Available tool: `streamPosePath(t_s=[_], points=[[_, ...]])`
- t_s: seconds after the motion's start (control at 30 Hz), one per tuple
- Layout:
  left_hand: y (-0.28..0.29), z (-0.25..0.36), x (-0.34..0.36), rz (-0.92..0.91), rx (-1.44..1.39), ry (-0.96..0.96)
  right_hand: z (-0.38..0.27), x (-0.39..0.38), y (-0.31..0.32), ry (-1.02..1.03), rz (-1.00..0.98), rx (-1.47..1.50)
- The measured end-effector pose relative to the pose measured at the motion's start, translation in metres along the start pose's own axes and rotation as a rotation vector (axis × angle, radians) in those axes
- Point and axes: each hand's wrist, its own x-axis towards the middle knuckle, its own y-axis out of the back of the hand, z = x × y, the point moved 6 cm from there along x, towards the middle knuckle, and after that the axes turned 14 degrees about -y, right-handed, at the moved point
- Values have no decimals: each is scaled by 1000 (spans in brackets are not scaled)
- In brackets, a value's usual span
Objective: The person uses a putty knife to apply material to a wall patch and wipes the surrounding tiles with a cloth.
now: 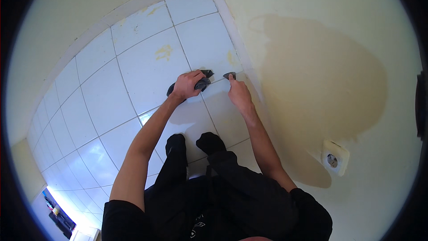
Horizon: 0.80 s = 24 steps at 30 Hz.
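Observation:
My left hand point(187, 85) is closed around a black object with rounded ends point(203, 83), held low over the white tiled floor point(151, 80). Its exact kind is hard to make out, since my fingers cover the middle. A dark, flat-edged part point(207, 73) juts out beyond the fingers toward the right. My right hand point(240, 93) grips a small scraper point(229, 76) with a dark, wide blade, and its handle is hidden in my palm. The blade is at the floor near the right wall, a short gap from the black object.
Yellowish stains point(164, 52) mark the tiles farther out, and another stain point(230, 58) lies by the right skirting. A cream wall point(321, 62) with a round socket point(332, 160) rises on the right. My feet in black socks point(211, 143) stand close behind my hands.

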Motion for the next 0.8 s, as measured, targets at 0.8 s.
streamPosePath(t_s=[0.8], points=[[-3, -3, -2, -25, 2, 10, -1, -5, 2, -44, -18, 8]])
